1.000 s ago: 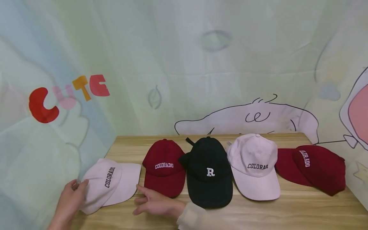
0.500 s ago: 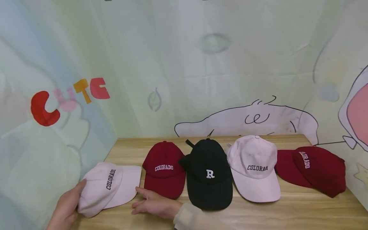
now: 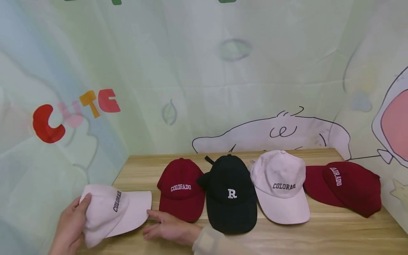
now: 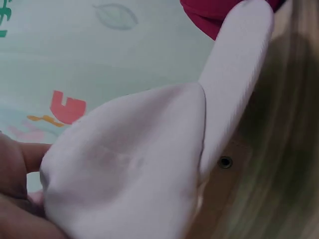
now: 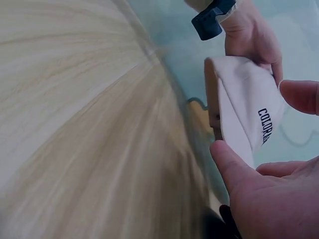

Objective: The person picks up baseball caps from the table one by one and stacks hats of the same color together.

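Note:
A white baseball cap point(image 3: 102, 212) lettered COLORADO is at the left end of a row of caps, brim pointing right. My left hand point(image 3: 70, 221) grips the back of its crown, thumb on the outside. The crown point(image 4: 124, 159) fills much of the left wrist view, where the cap tilts and part of its underside shows. My right hand point(image 3: 173, 226) has its fingers extended, the index fingertip right at the brim point(image 3: 137, 209). In the right wrist view, that index finger point(image 5: 232, 167) lies by the brim's edge.
To the right on the wooden table point(image 3: 287, 241) lie a dark red cap point(image 3: 181, 191), a black cap point(image 3: 231, 194) with an R, another white cap point(image 3: 280, 184) and a second dark red cap point(image 3: 353, 186) turned sideways. A printed curtain point(image 3: 178, 71) hangs behind and at the sides.
My left hand has closed on the back of the white cap and moved it slightly left, tipping it up off the table. My right hand stays beside the brim with little movement.

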Tool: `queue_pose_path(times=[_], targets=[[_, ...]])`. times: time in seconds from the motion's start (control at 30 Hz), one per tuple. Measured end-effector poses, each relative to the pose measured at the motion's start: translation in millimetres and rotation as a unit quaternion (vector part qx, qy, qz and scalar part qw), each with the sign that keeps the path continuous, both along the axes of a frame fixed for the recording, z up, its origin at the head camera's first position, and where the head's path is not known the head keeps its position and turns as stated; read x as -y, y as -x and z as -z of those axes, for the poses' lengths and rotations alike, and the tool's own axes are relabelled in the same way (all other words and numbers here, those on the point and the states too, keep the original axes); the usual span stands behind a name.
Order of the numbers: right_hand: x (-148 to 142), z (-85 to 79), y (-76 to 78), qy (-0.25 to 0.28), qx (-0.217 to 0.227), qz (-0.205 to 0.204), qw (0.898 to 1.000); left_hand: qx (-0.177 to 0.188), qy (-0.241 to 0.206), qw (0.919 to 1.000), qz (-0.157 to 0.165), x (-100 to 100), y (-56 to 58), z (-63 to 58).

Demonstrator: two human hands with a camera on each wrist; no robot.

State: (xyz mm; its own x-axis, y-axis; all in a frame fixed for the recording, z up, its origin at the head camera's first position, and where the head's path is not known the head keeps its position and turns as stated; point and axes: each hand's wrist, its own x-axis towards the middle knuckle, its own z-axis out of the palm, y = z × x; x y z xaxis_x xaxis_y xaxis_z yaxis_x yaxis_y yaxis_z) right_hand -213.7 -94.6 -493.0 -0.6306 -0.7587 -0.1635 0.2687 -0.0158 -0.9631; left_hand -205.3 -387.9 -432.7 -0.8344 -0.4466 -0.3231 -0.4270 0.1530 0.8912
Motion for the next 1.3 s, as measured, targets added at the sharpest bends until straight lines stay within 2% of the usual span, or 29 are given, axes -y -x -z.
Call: queue_pose_path(times=[0.2,0.3,0.43,0.57,0.67,0.83,1.0,1.17,1.3], targets=[[-10,-8.3,-1.2,0.017,0.0,-0.006,1.0,-0.028,0.088,0.9957,0.0,-20,-7.7,-27.3],[-16,-14.8,2.4,0.023,-0.007,-0.005,1.0,-0.056,0.106,0.9928,-0.001,-31,-12.9,-40.3],[-25,-27.7,12.2,0.039,-0.038,0.005,0.999,-0.096,0.084,0.9917,-0.015,-45,-17.2,-56.7],[-37,-45.8,26.0,0.037,-0.07,0.023,0.997,-0.142,0.016,0.9885,-0.047,-59,-17.4,-71.4],[-47,-59.8,35.0,0.02,-0.079,0.042,0.996,-0.192,-0.045,0.9771,-0.079,-71,-15.7,-79.4],[-62,-75.8,46.9,0.013,-0.093,0.069,0.993,-0.258,-0.103,0.9555,-0.099,-96,-12.4,-90.4],[-81,-85.5,55.6,0.027,-0.122,0.078,0.989,-0.299,-0.125,0.943,-0.075,-123,-9.5,-98.1],[-105,-91.6,60.6,0.038,-0.137,0.095,0.985,-0.307,-0.131,0.942,-0.035,-148,-8.4,-104.7],[-130,-93.8,60.7,0.045,-0.134,0.137,0.981,-0.311,-0.128,0.9416,0.024,-170,-6.7,-106.4]])
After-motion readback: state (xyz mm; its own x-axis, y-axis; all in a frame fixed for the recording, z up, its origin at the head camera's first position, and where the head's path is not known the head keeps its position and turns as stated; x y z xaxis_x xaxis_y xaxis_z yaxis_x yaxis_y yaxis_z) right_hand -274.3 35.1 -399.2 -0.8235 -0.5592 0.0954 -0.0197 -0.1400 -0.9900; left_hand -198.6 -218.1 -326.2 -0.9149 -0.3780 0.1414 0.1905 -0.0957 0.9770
